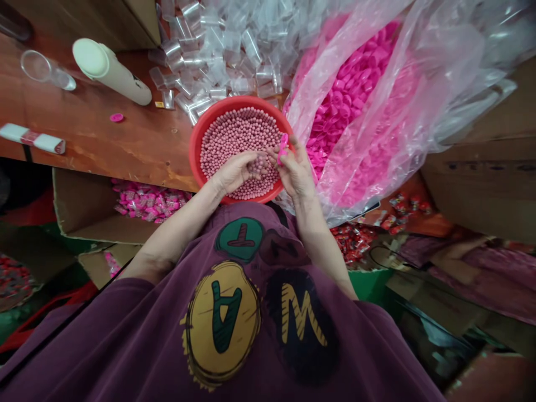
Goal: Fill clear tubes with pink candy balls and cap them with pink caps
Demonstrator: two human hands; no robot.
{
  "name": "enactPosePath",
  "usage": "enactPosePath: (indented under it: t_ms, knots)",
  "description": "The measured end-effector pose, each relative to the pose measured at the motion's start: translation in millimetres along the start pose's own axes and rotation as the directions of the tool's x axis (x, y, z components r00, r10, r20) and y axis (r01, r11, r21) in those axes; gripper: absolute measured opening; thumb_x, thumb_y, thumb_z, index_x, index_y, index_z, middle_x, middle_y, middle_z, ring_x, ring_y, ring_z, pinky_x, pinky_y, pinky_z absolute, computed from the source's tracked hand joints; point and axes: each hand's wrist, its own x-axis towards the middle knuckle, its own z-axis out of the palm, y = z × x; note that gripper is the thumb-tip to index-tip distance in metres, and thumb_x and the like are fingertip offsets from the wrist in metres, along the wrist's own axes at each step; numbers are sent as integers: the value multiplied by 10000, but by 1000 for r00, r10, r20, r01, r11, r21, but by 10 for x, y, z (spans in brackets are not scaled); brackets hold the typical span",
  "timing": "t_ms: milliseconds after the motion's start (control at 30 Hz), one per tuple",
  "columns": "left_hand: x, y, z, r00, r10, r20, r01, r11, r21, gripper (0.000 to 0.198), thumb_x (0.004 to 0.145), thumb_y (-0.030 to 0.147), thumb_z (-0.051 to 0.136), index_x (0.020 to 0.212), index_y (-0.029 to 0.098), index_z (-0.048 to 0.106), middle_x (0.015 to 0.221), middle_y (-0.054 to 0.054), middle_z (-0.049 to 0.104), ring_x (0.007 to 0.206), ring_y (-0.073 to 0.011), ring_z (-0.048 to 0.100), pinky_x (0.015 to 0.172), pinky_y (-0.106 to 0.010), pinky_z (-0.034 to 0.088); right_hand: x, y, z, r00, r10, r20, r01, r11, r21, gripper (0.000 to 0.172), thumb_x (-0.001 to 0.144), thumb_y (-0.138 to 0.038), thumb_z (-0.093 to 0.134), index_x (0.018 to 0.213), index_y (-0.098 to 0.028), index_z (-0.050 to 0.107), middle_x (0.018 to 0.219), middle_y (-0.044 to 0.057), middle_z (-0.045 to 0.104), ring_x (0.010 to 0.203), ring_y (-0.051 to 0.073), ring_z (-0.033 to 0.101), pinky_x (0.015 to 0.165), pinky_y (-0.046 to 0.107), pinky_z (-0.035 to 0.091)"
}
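A red basin (pixel 194 151) full of small round pink balls (pixel 234 139) stands on the table in front of me. Over it, my left hand (pixel 234 172) is closed round a small clear cup (pixel 258 165) that seems to have pink balls inside; the fingers partly cover it. My right hand (pixel 295 172) pinches a bright pink plastic cap (pixel 283 146) at the basin's right rim, close beside the cup. Just to the right, an open clear bag (pixel 402 111) holds a heap of pink caps (pixel 352 84).
Many clear cups (pixel 226 50) lie piled behind the basin. A white cylindrical container (pixel 121 78), a loose pink cap (pixel 116 117) and a white packet (pixel 36 138) are on the left. Below the table edge, a cardboard box (pixel 79 206) holds pink filled pieces. Another person's arm (pixel 456 262) shows at right.
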Motion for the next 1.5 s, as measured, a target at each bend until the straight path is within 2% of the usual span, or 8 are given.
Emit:
enactPosePath:
  t_ms: [167,333,500,700,833,1167,1333,1500]
  knots:
    - [-9,-93,60,999,-32,30,33,999,-31,116,948,242,761,1035,167,776,882,-36,783,734,-136,730,610,-236,510,-82,-208,254,986,-131,-100,127,991,-48,876,1040,-842,456,1750,-374,246,1499,126,697,1412,299,701,1187,551,609]
    - [-29,-68,110,999,-50,-11,50,998,-24,86,917,223,784,977,167,758,820,-17,767,656,-114,678,581,-230,446,-148,-274,354,996,-75,-43,72,995,-68,884,1036,-870,416,1743,-345,342,1618,126,651,1491,316,648,1179,554,613]
    - [-69,-31,93,999,-39,-12,39,999,32,133,866,125,752,996,151,747,898,-15,786,695,-90,707,640,-206,472,-95,-66,294,1000,-12,-26,13,999,38,835,1034,-858,421,1633,-284,517,1604,122,679,1422,285,697,1170,540,631]
    - [-66,-66,42,998,-57,19,56,998,22,359,819,58,681,1161,141,754,1017,-40,785,778,-113,735,696,-251,517,-26,30,159,990,-32,-136,19,995,-97,621,1061,-705,551,1498,-276,650,1537,80,716,1399,253,679,1252,508,570]
    - [-40,-46,23,994,-47,99,46,999,10,259,873,106,631,1089,141,770,985,-62,748,840,-143,734,706,-270,541,-71,-58,94,991,-6,-133,-12,991,-136,491,1083,-642,543,1366,-286,727,1320,62,794,1192,256,748,1100,486,653]
    - [-32,-53,14,988,-51,148,59,997,-56,178,990,135,652,1080,135,806,914,-59,754,797,-126,713,656,-224,516,-86,2,-24,1000,-14,-25,15,999,35,538,939,-705,753,1248,-270,821,1305,64,831,1225,266,759,1178,552,615]
    - [-40,-66,17,995,-59,80,66,994,-86,116,979,156,791,1089,119,786,935,-45,774,811,-110,729,658,-202,493,-84,7,-19,969,-153,-193,154,988,-10,561,956,-773,716,1241,-302,820,1232,48,837,1175,262,770,1115,525,645]
    - [-32,-99,26,999,-41,32,44,997,-67,115,995,156,794,1106,131,776,863,-8,756,722,-94,722,574,-187,458,-137,-144,24,934,-347,-87,312,908,-278,444,1067,-645,629,1169,-265,834,1096,63,825,1020,235,768,994,467,659]
